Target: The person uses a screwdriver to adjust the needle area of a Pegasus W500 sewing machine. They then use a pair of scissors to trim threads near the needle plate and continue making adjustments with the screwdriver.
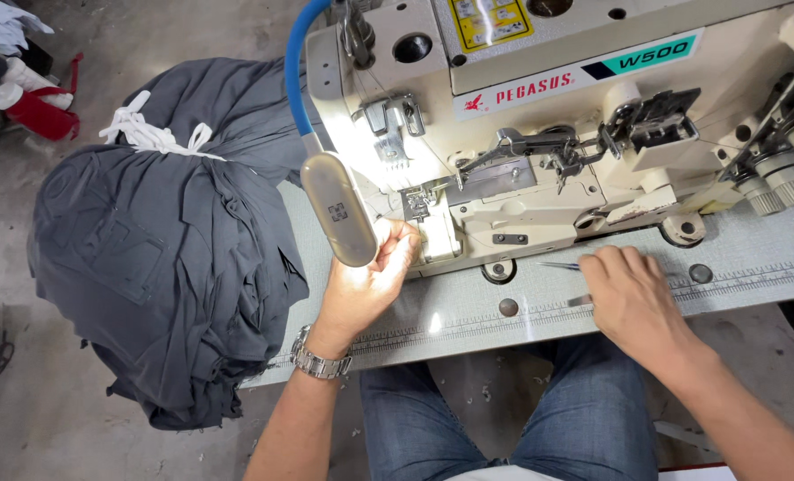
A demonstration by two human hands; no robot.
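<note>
Hands worked at the front of a cream industrial sewing machine [593, 134] seated on a pale grey sewing table [753, 285]. Left hand [370, 281], wearing a metal wristwatch [318, 361], was raised with fingers curled narrowly against the presser-foot area [417, 207], apparently to reach the needle zone under the light. Lamp head [337, 209] on a blue gooseneck [295, 62] hung just beside that hand, angled to light the same spot. Right hand [624, 298] lay palm down near the table's front edge, fingers closed over thin metal tweezers [559, 264] whose tips pointed left toward the machine base; grip not fully visible. Bundle of dark grey fabric [165, 240], tied with a white strip [147, 135], sat off the table's left edge, within reach.
</note>
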